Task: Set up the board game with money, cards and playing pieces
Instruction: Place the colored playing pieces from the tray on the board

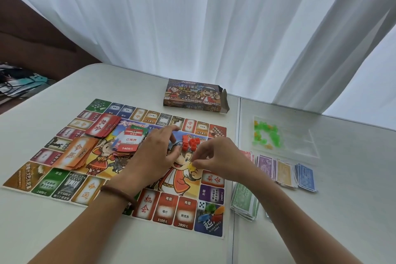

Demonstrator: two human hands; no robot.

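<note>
Palm down over the middle of the glossy paper board (186,210), the left hand (158,152) has fingers loosely stretched, relaxed, toward a cluster of blocky red plastic houses (191,142); beaded bracelet (116,194) on its wrist. Just right of it the right hand (216,156) pinches a small translucent yellow piece (194,166) between thumb and forefinger, close above the board. Fanned card decks (102,127) lie on the board's left part; flat paper money stacks (285,172) sit on the white counter (353,188) to the right.
</note>
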